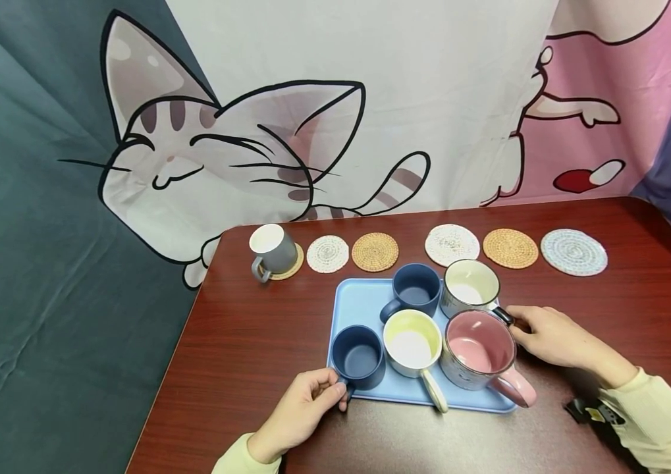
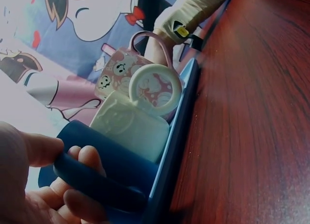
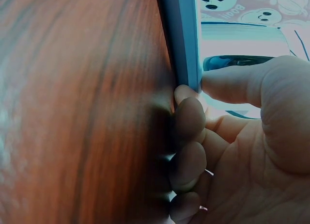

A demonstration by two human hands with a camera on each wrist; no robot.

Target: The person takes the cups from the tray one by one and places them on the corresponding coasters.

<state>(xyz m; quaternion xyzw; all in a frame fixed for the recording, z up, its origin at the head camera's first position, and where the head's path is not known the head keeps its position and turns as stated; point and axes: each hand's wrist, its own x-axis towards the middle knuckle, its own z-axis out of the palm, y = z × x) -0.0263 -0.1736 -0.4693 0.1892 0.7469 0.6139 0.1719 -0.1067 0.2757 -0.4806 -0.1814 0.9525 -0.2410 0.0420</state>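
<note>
A light blue tray (image 1: 347, 299) lies on the table, crowded with several mugs. My left hand (image 1: 305, 408) grips the handle of the front-left dark blue mug (image 1: 359, 355); the left wrist view shows thumb and fingers around that handle (image 2: 92, 180). At the tray's right side, my right hand (image 1: 557, 336) pinches the tray edge (image 3: 186, 44), thumb on top and fingers underneath. Beside it are a cream mug with a black handle (image 1: 470, 286) and a pink mug (image 1: 480, 349). A pale yellow mug (image 1: 412, 339) and another dark blue mug (image 1: 417, 289) stand between.
Behind the tray, a grey mug (image 1: 276, 250) stands on a yellow coaster at the left. Rightward runs a row of round woven coasters: white (image 1: 328, 254), yellow (image 1: 375, 251), white (image 1: 452, 245), yellow (image 1: 510, 248), light blue (image 1: 574, 252). A cartoon cloth (image 1: 459, 118) hangs along the back edge.
</note>
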